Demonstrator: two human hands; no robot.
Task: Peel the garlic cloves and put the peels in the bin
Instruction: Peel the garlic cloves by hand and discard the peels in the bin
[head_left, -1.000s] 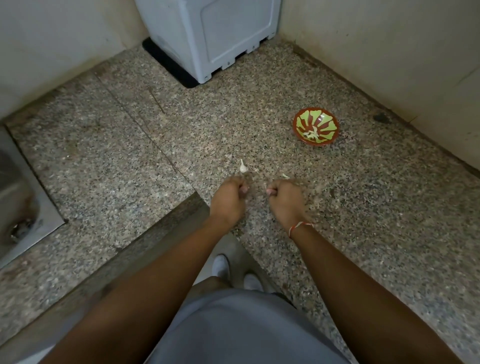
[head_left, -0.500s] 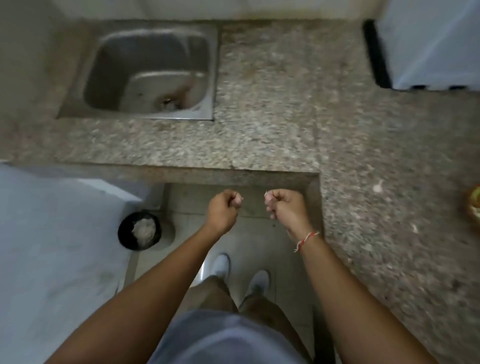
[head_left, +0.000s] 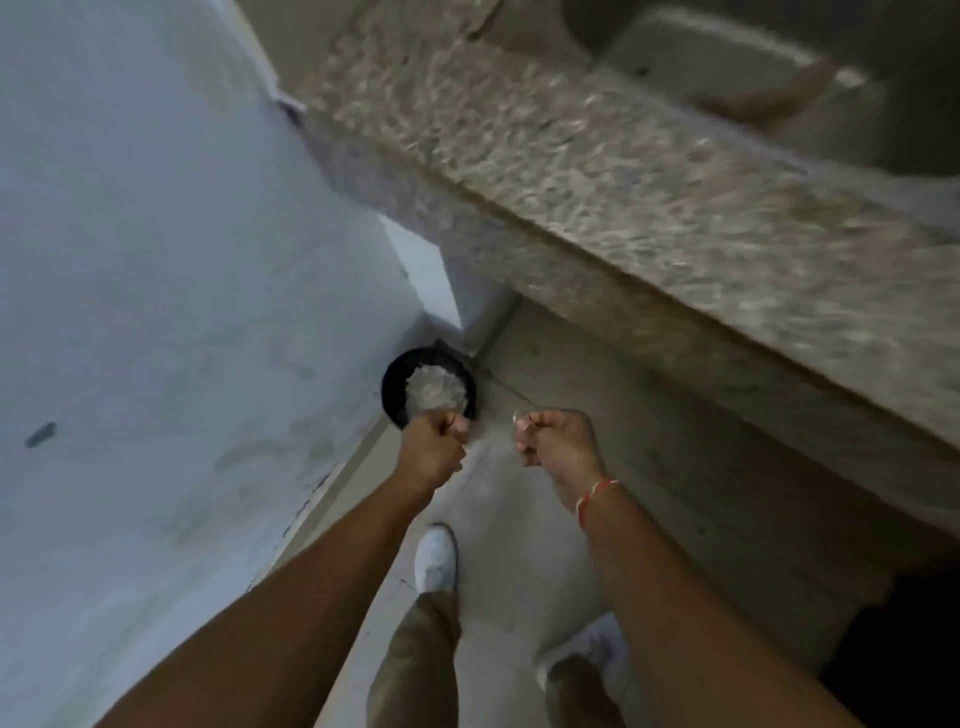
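Head camera: a person stands over a small round black bin (head_left: 395, 387) holding a pale crumpled heap, low at centre-left of the frame where the pale blue-grey wall (head_left: 156, 260) meets the floor. Both arms reach forward at mid-frame. The left hand (head_left: 431, 449) is curled into a fist, its knuckles overlapping the bin's near rim in the picture; the grip is closed, though whatever it encloses is hidden. The right hand (head_left: 558, 441), with a red-and-white thread at the wrist, is likewise curled, and a thin pale sliver, probably a garlic peel (head_left: 519, 415), shows at its fingertips, right of the bin and not above it.

The risk, judging from this position: the right hand sits clear of the bin's mouth, so a peel let go here would likely fall to the floor; such papery skin may also drift or cling to fingers. No garlic clove can be made out, and one hidden in a fist could drop in with the waste.

A speckled grey granite worktop (head_left: 623, 171) crosses the upper right, blurred, with a steel sink (head_left: 779, 62) at the top right corner. Below lie a plain beige floor (head_left: 519, 519) and white shoes (head_left: 436, 558).
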